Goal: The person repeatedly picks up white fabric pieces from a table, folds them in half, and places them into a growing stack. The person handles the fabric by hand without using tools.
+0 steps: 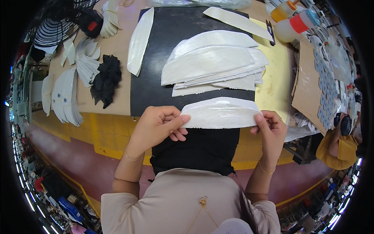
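Observation:
Between my hands, at the front edge of the table, is a white curved fabric piece (222, 114) with a shiny surface. My left hand (161, 124) pinches its left end between thumb and fingers. At the opposite end, my right hand (269, 124) grips the corner with the thumb on top. Just beyond lies a loose pile of similar white pieces (208, 64) on a black mat (152, 91). One single white piece (140, 41) rests at the mat's left side, and another white piece (237, 22) slants across its far right corner.
Black fabric scraps (106, 80) and stacked white pieces (65, 95) lie to the left. A yellow sheet (278, 74) borders the mat. Small snips (270, 33), a squeeze bottle (296, 27) and a cardboard sheet (306, 82) are on the right. Another person (338, 146) sits at far right.

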`<control>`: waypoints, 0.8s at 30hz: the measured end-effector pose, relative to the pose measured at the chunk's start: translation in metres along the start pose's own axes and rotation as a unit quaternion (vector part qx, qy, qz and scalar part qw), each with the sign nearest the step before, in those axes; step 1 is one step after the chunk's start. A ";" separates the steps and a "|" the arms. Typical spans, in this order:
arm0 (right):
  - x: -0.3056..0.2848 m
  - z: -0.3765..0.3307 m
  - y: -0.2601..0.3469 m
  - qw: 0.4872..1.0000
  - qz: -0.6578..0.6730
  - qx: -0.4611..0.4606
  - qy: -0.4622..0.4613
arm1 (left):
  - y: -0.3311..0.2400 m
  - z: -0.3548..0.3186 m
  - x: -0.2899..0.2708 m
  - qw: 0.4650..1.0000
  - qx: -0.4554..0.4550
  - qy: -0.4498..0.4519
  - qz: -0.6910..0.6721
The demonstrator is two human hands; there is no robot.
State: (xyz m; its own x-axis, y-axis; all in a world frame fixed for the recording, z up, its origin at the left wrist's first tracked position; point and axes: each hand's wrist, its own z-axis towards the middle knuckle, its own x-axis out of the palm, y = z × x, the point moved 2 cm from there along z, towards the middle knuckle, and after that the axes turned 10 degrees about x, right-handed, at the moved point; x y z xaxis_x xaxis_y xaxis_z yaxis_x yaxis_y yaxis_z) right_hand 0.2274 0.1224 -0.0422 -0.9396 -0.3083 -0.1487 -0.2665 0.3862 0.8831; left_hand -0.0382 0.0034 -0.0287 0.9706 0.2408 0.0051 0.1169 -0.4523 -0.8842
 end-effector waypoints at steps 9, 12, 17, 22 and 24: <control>0.003 0.015 0.003 0.995 -0.080 0.031 -0.055 | 0.005 0.008 0.002 0.991 -0.018 -0.008 0.134; 0.002 0.017 0.002 0.994 -0.091 0.036 -0.052 | 0.004 0.009 0.003 0.988 -0.026 -0.013 0.150; 0.003 0.019 0.002 0.994 -0.096 0.031 -0.050 | 0.002 0.010 0.005 0.988 -0.036 -0.017 0.149; 0.005 0.018 0.005 0.993 -0.097 0.033 -0.055 | 0.004 0.010 0.004 0.989 -0.029 -0.022 0.146; 0.005 0.018 0.004 0.993 -0.099 0.036 -0.060 | 0.003 0.011 0.004 0.988 -0.032 -0.020 0.149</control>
State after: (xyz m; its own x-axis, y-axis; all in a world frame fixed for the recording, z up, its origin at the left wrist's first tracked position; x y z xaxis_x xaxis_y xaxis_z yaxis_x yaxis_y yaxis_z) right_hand 0.2181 0.1382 -0.0468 -0.8852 -0.2797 -0.3718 -0.4587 0.3904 0.7982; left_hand -0.0359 0.0123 -0.0366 0.9550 0.1206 -0.2710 -0.1593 -0.5621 -0.8116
